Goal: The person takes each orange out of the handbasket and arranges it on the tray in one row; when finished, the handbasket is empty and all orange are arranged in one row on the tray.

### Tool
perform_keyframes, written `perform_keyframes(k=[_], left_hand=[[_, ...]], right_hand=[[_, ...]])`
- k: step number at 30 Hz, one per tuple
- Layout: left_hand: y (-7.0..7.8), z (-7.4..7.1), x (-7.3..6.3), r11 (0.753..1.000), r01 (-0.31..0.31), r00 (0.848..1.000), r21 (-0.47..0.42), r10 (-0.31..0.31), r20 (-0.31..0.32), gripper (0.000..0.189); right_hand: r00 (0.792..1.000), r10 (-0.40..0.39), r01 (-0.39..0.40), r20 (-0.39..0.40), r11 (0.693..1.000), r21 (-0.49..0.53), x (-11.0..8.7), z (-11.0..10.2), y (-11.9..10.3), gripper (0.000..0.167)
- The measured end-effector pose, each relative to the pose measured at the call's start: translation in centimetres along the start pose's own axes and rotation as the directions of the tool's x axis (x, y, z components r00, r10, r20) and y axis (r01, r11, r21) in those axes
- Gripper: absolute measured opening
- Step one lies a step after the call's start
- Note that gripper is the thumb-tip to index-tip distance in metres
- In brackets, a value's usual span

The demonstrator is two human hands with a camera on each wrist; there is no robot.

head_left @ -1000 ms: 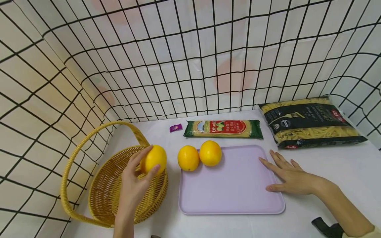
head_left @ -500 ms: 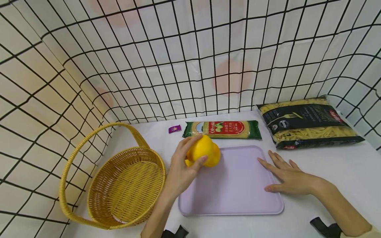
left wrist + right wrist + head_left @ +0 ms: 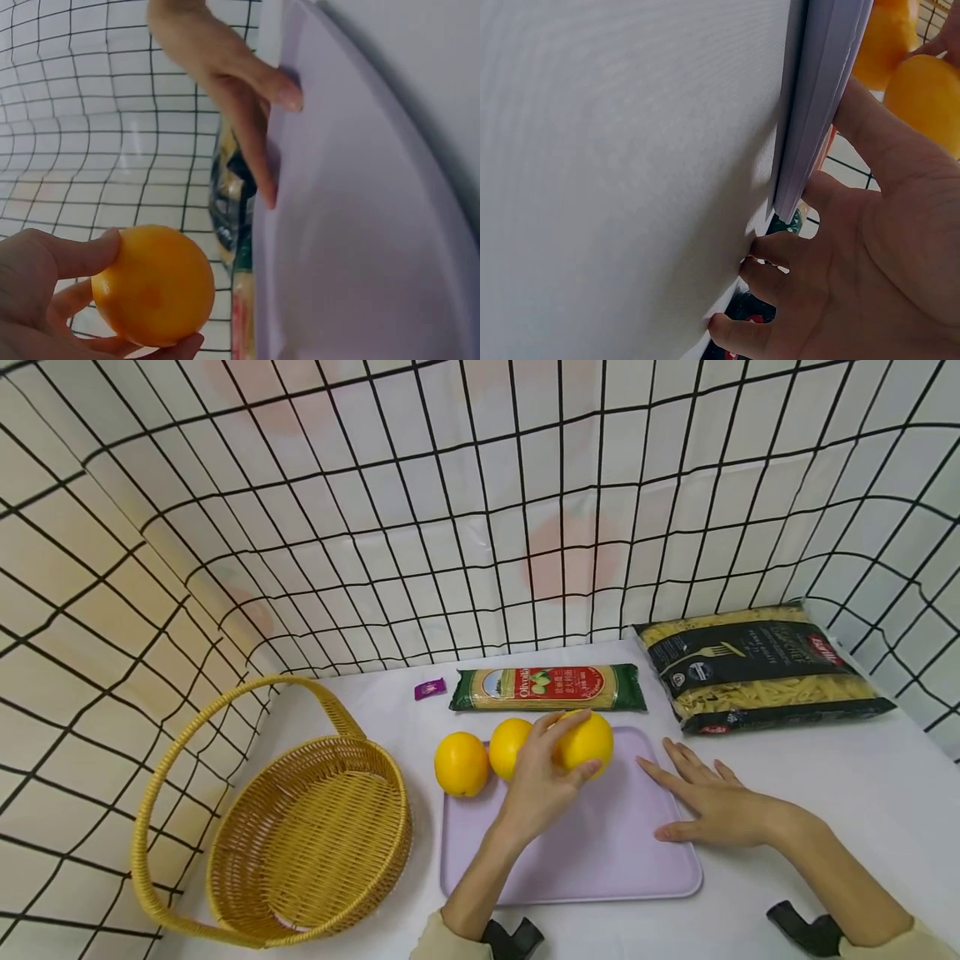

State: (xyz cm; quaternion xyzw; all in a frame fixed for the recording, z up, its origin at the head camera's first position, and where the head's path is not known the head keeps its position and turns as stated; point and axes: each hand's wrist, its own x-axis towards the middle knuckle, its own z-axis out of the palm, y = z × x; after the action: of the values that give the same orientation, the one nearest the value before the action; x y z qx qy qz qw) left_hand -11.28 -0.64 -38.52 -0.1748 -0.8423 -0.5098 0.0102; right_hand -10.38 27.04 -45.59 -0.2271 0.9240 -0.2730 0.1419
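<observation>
My left hand [image 3: 542,777] grips an orange [image 3: 589,745] over the back of the lilac tray [image 3: 577,868]. In the left wrist view, thumb and fingers wrap around that orange [image 3: 154,286]. Two more oranges sit along the tray's back left: one orange [image 3: 461,764] at the corner, another orange [image 3: 508,747] beside it, partly hidden by my left hand. My right hand [image 3: 708,802] lies with spread fingers at the tray's right edge. Seen from the right wrist, thumb and index finger touch the tray's rim [image 3: 821,97] while other fingertips rest on the white cloth.
A wicker basket [image 3: 393,852] with a tall handle stands left of the tray. Behind the tray lie a spaghetti pack [image 3: 551,687] and a small purple packet [image 3: 430,688]. A larger pasta bag [image 3: 757,668] lies at the back right. Black wire mesh [image 3: 472,527] encloses the back and sides.
My left hand has carried the orange from above the basket rightward, past the two oranges, to the tray's back middle. My right hand has stayed at the tray's edge.
</observation>
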Motion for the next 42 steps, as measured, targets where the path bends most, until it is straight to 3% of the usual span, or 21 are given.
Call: perform_keyframes(k=[7, 13, 23, 42], left_hand=[[-1.4, 2.5, 0.4, 0.998, 0.048, 0.999, 0.041, -0.048, -0.006, 0.056], [-2.3, 3.5, 0.5, 0.987, 0.026, 0.999, 0.156, -0.023, -0.024, 0.056], [-1.4, 2.6, 0.5, 0.927, 0.005, 1.000, 0.375, -0.009, 0.008, 0.068], [-2.0, 3.2, 0.3, 0.901, -0.014, 0.994, 0.434, 0.061, -0.094, 0.064]], right_hand=[[0.998, 0.046, -0.044, 0.049, 0.999, -0.024, 0.0, -0.6, -1.0, 0.095], [0.995, 0.076, -0.075, 0.064, 0.997, -0.030, -0.2, -0.9, -1.8, 0.095], [0.996, 0.072, -0.071, 0.052, 0.997, -0.033, -0.3, -1.2, -1.9, 0.095], [0.997, 0.065, -0.064, 0.052, 0.998, -0.027, -0.3, -1.1, -1.9, 0.095]])
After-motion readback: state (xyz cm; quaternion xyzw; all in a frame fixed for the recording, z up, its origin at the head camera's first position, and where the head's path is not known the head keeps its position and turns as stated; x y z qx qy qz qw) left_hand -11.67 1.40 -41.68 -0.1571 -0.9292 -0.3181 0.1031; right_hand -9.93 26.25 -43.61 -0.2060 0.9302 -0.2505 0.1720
